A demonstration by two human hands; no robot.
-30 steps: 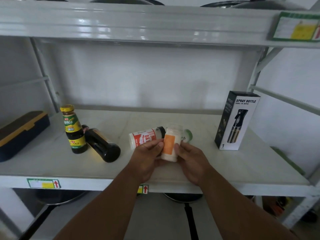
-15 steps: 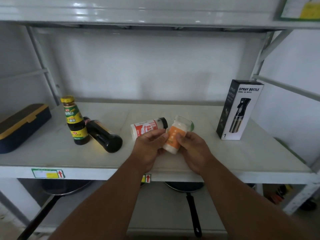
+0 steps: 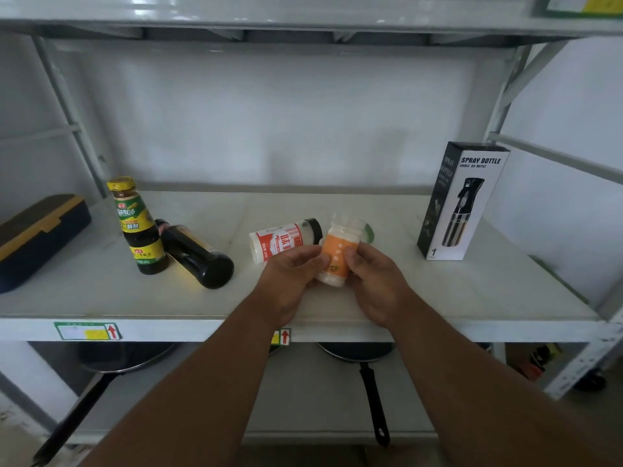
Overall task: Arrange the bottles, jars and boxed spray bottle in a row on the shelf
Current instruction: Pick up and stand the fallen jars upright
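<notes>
Head view: both hands are gripping the orange jar point(image 3: 335, 256), which is tipping from upright a second ago to leaning right, its cap end away from the hands. The left hand point(image 3: 292, 276) and right hand point(image 3: 372, 279) are pinching it from either side, low over the shelf point(image 3: 472, 298); so it is not yet placed. Just beyond the left hand, the red jar point(image 3: 283, 241) is lying flat. The green thing behind the orange jar, probably its lid, is mostly hidden.
</notes>
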